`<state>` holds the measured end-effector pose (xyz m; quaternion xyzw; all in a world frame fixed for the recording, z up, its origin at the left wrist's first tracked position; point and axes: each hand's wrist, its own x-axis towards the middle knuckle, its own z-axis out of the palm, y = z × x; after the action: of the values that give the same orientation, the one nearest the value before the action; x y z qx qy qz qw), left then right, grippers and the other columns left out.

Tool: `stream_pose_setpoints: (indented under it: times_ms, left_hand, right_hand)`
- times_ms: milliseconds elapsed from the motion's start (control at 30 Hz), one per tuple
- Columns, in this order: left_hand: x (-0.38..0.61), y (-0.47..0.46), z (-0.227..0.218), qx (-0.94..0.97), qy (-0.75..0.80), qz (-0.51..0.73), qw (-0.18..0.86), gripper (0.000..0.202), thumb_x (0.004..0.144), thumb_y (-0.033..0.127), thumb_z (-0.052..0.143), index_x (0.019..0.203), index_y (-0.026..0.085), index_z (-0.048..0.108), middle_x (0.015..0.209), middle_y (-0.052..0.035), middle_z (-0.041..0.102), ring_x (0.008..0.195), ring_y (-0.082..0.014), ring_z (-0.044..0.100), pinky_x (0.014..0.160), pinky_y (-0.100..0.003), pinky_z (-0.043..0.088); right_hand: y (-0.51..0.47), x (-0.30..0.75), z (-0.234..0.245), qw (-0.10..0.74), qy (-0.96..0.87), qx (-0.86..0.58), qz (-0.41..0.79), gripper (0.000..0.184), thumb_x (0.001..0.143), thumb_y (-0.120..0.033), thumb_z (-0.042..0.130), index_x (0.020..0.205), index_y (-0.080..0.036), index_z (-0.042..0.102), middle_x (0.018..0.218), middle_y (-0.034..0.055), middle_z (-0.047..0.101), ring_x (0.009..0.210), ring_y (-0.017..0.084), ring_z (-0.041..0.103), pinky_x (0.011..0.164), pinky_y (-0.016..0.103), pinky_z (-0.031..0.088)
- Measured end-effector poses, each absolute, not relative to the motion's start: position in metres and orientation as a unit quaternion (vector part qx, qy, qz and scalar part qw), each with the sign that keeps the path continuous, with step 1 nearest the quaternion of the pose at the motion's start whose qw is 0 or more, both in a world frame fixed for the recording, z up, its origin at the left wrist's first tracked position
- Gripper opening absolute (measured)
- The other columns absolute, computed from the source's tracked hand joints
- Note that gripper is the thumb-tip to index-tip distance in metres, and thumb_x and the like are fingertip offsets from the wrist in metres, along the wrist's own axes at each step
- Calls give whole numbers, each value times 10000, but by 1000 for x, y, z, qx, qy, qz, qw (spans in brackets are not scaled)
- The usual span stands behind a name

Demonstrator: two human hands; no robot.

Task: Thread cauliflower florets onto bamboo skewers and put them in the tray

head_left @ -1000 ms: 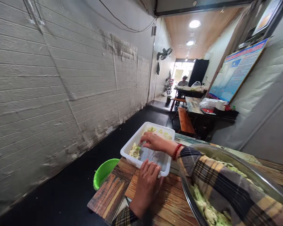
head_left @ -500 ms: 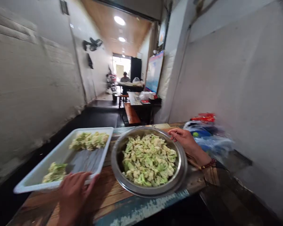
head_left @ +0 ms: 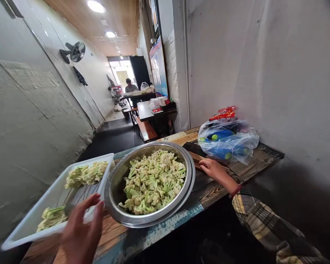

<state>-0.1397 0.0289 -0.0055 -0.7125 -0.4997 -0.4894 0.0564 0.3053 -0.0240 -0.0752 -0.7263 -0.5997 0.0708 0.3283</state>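
Observation:
A steel bowl (head_left: pixel 191 179) full of cut cauliflower florets (head_left: pixel 154 181) stands on the wooden table. Left of it is a white plastic tray (head_left: pixel 9 238) holding cauliflower on thin skewers, a larger pile (head_left: pixel 86 174) at the far end and a smaller one (head_left: pixel 51 219) nearer. My left hand (head_left: pixel 81 229) hovers over the tray's near right edge, thumb and fingers apart, nothing seen in it. Right of the bowl, my right hand (head_left: pixel 213 171) has its fingertips pinched at a bundle of bamboo skewers (head_left: pixel 195 157); how many it grips is hidden.
A clear plastic bag (head_left: pixel 228 141) with blue-wrapped, green-ended things lies at the table's back right, a red packet (head_left: pixel 223 113) behind it. The wall (head_left: pixel 299 110) borders the right side. A person (head_left: pixel 130 86) sits at a far table beyond a bench (head_left: pixel 146 129).
My right hand has moved from above the bowl's right rim down to the skewers. My left hand has opened and lifted off the tray edge. The view has swung right.

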Motion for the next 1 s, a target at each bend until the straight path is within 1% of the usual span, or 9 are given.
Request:
stream_pose_setpoints:
  times_ms: [67, 233, 467, 567, 667, 767, 833, 900, 1000]
  left_hand:
    - [-112, 21, 4, -744, -486, -459, -2, 350, 843, 499, 511, 1007, 214, 630, 1001, -47, 696, 916, -223, 656, 666, -299, 528]
    - [-56, 15, 10, -795, -432, -426, -34, 299, 852, 440, 537, 998, 200, 639, 968, -47, 706, 891, -196, 665, 821, -329, 520]
    - [-30, 21, 9, -794, -448, -399, -97, 347, 837, 475, 542, 1026, 204, 651, 975, -58, 723, 856, -212, 681, 526, -233, 509]
    - [-27, 23, 11, -783, -468, -392, -121, 359, 821, 500, 552, 1023, 223, 655, 962, -48, 730, 842, -214, 688, 473, -214, 484]
    - [-26, 22, 13, -781, -468, -392, -130, 364, 815, 502, 558, 1017, 215, 654, 954, -54, 728, 834, -215, 687, 496, -229, 496]
    - [-25, 17, 12, -786, -451, -403, -129, 334, 835, 457, 555, 1023, 195, 644, 955, -63, 719, 822, -203, 680, 621, -276, 531]
    - [-22, 12, 11, -792, -430, -416, -121, 284, 850, 403, 556, 1013, 187, 641, 961, -63, 709, 810, -189, 672, 726, -311, 530]
    - [-17, 4, 10, -801, -402, -429, -115, 228, 860, 347, 560, 995, 182, 641, 959, -64, 695, 822, -182, 658, 788, -325, 514]
    - [-7, -14, 9, -821, -348, -435, -122, 153, 867, 272, 557, 960, 180, 637, 943, -67, 671, 880, -184, 633, 811, -321, 496]
  right_hand:
    - [-22, 300, -86, 292, -606, -738, 50, 156, 851, -220, 578, 944, -172, 693, 1001, 102, 684, 971, 240, 623, 849, 331, 439]
    - [-17, 296, -102, 239, -589, -772, -3, 103, 872, -200, 569, 879, -155, 661, 990, 136, 665, 990, 262, 607, 849, 334, 416]
    - [-31, 314, -86, 233, -515, -822, -62, 281, 995, -273, 343, 1061, -130, 576, 807, 119, 693, 727, 235, 672, 608, 288, 421]
    - [-41, 313, -66, 255, -517, -813, -84, 306, 1006, -306, 310, 1139, -168, 547, 910, 109, 704, 801, 224, 677, 632, 278, 434]
    - [-48, 298, -46, 368, -569, -732, -75, 308, 991, -320, 340, 1148, -188, 569, 1067, 122, 681, 940, 227, 647, 735, 293, 452]
    - [-55, 273, -26, 554, -564, -608, 80, 286, 959, -399, 407, 1018, -206, 611, 793, 52, 655, 703, 178, 612, 608, 271, 443]
    - [-59, 256, -11, 680, -480, -497, 246, 267, 946, -434, 437, 969, -218, 594, 606, -41, 505, 463, 102, 445, 443, 222, 341]
    - [-61, 244, 5, 777, -359, -380, 351, 235, 904, -445, 525, 945, -220, 579, 593, -80, 416, 412, 58, 326, 399, 190, 270]
    - [-59, 232, 24, 843, -234, -266, 405, 230, 823, -413, 652, 875, -203, 573, 577, -102, 355, 424, 37, 293, 403, 163, 272]
